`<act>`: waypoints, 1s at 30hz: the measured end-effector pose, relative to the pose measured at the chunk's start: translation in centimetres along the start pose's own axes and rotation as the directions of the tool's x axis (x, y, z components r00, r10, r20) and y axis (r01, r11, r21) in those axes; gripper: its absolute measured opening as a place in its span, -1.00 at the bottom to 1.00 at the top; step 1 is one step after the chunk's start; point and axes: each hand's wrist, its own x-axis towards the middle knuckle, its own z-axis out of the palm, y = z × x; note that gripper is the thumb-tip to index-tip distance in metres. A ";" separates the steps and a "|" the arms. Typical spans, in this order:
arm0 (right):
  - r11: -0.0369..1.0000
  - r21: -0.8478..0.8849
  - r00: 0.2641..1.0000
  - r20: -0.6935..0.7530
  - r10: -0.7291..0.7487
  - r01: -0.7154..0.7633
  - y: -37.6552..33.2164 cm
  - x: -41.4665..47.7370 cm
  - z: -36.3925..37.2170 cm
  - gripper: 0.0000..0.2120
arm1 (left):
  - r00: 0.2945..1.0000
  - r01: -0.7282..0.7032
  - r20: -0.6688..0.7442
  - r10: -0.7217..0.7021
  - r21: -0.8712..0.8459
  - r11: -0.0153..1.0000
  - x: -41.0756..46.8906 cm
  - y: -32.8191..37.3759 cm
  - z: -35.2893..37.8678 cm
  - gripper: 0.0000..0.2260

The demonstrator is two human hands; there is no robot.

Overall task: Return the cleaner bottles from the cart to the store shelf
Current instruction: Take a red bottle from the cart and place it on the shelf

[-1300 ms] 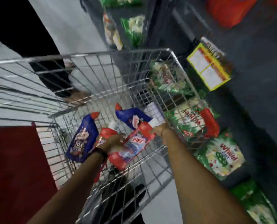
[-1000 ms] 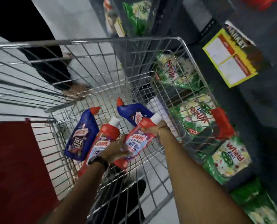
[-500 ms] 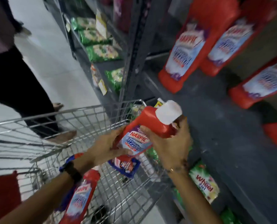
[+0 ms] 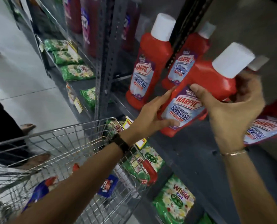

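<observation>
Cleaner bottle (image 4: 204,88), red with a white cap and a blue and white label, was held by both hands in front of the grey store shelf (image 4: 188,156). It was tilted, with the cap toward the upper right and the base low, just above the shelf board; if the base touched the board I cannot tell. The left hand (image 4: 150,117) was closed on the lower part of the bottle, with the thumb on the label and the fingers along the left side. The right hand (image 4: 231,107) gripped the upper part below the cap, with the thumb across the front.

On the shelf behind it stood two more red bottles (image 4: 146,68) of the same kind, upright and close beside each other. Another red bottle (image 4: 267,126) lay further right, partly hidden by the right hand.

The wire cart (image 4: 79,152) was at the lower left, under the left arm. Inside it lay blue bottles (image 4: 107,185) with red caps, partly covered by the arm and blurred, so the number was not clear.

On the lower shelves lay green detergent bags (image 4: 175,202), some flat and some leaning. A black watch (image 4: 120,143) was on the left wrist and a thin bracelet (image 4: 233,153) on the right wrist. A person's leg in dark clothes (image 4: 3,126) stood at the far left beside the cart.
</observation>
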 end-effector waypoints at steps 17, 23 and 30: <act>0.997 -0.048 0.963 -0.269 0.038 -0.053 3.9 -5.6 3.9 -0.24 | 0.960 -0.041 -0.279 0.031 -0.030 0.999 -6.1 -1.4 0.5 -0.43; 0.983 0.038 0.972 0.160 0.174 -0.182 2.3 -18.5 12.3 -0.48 | 0.742 0.288 -0.636 -0.213 0.015 0.958 -19.8 -9.3 -8.0 -0.45; 0.698 -0.486 0.293 0.667 0.685 -0.526 10.9 -35.3 21.0 -0.43 | 0.445 0.890 -0.355 -0.822 0.277 0.362 -36.1 -19.1 -14.8 -0.43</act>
